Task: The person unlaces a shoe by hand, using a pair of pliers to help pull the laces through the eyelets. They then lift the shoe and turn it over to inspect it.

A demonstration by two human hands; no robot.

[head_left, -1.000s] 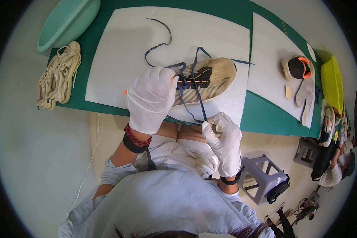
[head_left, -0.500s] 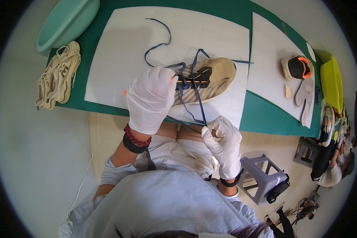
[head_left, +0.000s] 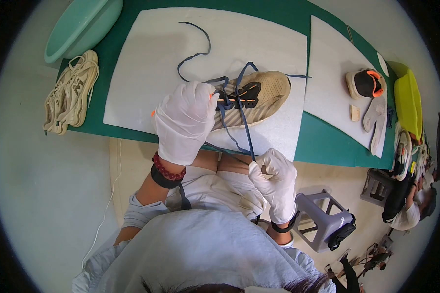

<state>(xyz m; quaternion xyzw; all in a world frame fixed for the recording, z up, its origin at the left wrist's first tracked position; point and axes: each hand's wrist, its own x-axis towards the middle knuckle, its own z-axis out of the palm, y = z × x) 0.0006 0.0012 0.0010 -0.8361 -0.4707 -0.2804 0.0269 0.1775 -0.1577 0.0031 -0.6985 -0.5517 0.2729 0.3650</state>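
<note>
A beige shoe (head_left: 271,93) with a black and orange lacing panel lies on a white sheet (head_left: 156,53), toe to the right. My left hand (head_left: 187,119), in a white glove, is wrapped round the heel end of the shoe and hides it. In my gloved right hand (head_left: 274,178), a blue lace (head_left: 249,134) is pinched and stretched down past the table's front edge. More of the lace loops over the shoe, and one end curls across the sheet at the upper left.
Cream shoes (head_left: 73,93) and a green basin (head_left: 83,29) stand at the left. Another shoe (head_left: 364,84), insoles (head_left: 375,119) and a yellow-green tub (head_left: 408,102) are at the right. Below the table is a grey stool (head_left: 322,219); a person (head_left: 410,215) is far right.
My right hand has moved down, away from the shoe, with the blue lace in it. The left hand has stayed on the shoe.
</note>
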